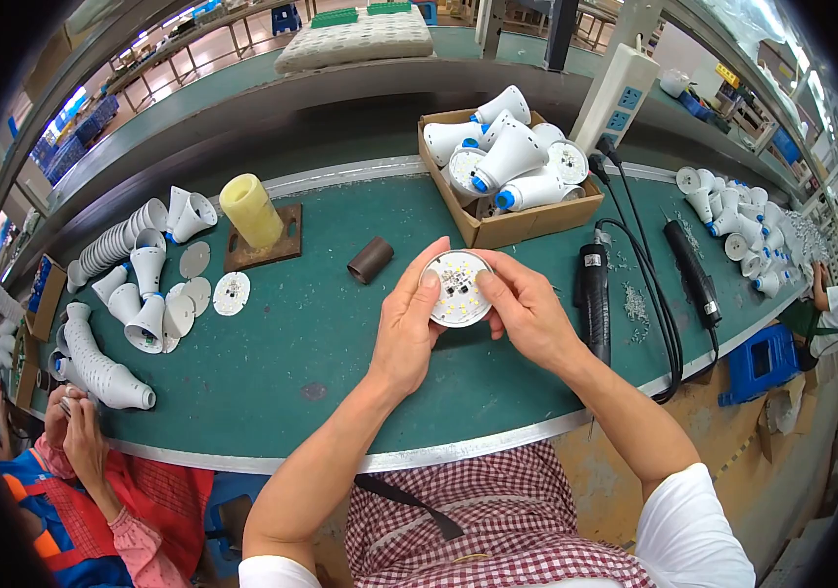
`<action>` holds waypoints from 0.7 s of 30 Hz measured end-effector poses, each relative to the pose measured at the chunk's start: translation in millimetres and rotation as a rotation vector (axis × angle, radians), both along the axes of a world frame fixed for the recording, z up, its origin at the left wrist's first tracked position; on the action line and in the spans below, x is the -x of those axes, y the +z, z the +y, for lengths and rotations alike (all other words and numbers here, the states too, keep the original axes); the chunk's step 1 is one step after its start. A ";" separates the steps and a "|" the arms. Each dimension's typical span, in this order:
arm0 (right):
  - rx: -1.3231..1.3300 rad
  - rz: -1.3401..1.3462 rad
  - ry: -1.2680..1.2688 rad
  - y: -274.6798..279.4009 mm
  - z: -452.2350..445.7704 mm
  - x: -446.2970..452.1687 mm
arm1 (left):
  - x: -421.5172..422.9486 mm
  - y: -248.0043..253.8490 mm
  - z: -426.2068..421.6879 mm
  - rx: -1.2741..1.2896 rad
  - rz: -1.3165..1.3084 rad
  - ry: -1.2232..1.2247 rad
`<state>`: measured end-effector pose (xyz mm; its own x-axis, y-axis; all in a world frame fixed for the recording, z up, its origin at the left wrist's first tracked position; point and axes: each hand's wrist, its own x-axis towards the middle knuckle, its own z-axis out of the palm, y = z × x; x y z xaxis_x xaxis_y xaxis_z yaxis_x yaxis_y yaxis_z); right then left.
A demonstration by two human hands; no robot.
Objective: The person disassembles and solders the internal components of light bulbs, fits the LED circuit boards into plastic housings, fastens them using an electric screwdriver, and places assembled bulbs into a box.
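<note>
Both hands hold a white lamp housing [459,290] above the green bench, its round LED board facing up. My left hand [407,328] wraps its left side, with the thumb on the board's edge. Around the right side curls my right hand [528,309], its thumb on the board. The housing's lower part is hidden beneath the board and fingers. A dark brown tube [370,261] lies to the left of my left hand. Farther left are a loose LED board [232,293] and several pale discs [180,316].
Behind my hands, a cardboard box [526,227] holds lamp housings. Two corded electric screwdrivers [593,304] [693,274] lie right. A yellow cylinder [253,214] stands on a brown block. Stacked housings [105,363] sit left, near a co-worker's hands [81,436]. More housings [747,230] are piled far right.
</note>
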<state>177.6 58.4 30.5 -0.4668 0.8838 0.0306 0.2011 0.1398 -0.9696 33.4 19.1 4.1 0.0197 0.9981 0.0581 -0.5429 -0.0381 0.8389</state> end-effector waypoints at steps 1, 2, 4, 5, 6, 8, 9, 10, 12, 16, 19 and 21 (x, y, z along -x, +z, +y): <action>-0.056 0.006 -0.031 0.2 -0.1 0.6 | -0.8 -0.9 -0.1 -0.001 0.000 0.000; -0.055 0.005 -0.031 -0.4 -0.2 1.0 | -1.8 -2.7 -0.6 -0.002 0.037 0.014; -0.094 0.057 -0.049 -2.3 -0.1 1.4 | -2.5 -4.5 -0.7 -0.003 0.075 0.027; -0.094 0.057 -0.050 -3.0 0.2 1.4 | -2.4 -4.8 -0.5 -0.010 0.096 0.023; -0.101 0.055 -0.061 -3.4 0.7 1.2 | -2.8 -4.8 -0.4 -0.017 0.116 0.019; -0.109 0.053 -0.072 -3.1 1.0 1.3 | -3.3 -4.5 -0.5 -0.021 0.109 0.018; -0.097 0.057 -0.075 -2.8 0.9 1.7 | -3.3 -4.4 -0.5 -0.025 0.103 0.016; -0.086 0.062 -0.078 -2.5 1.0 2.1 | -3.6 -4.5 -0.3 -0.026 0.103 0.017; -0.086 0.055 -0.087 -2.5 2.0 2.2 | -4.7 -5.1 0.4 -0.058 0.085 0.004; -0.103 0.040 -0.111 -1.1 3.4 4.6 | -2.6 -1.7 1.1 -0.042 0.028 -0.034; -0.108 0.061 -0.098 -0.8 4.1 7.1 | -1.3 -6.8 2.6 -0.048 0.159 0.033; -0.139 0.081 -0.090 -6.2 7.3 8.4 | -0.8 -8.0 2.3 -0.129 0.281 0.088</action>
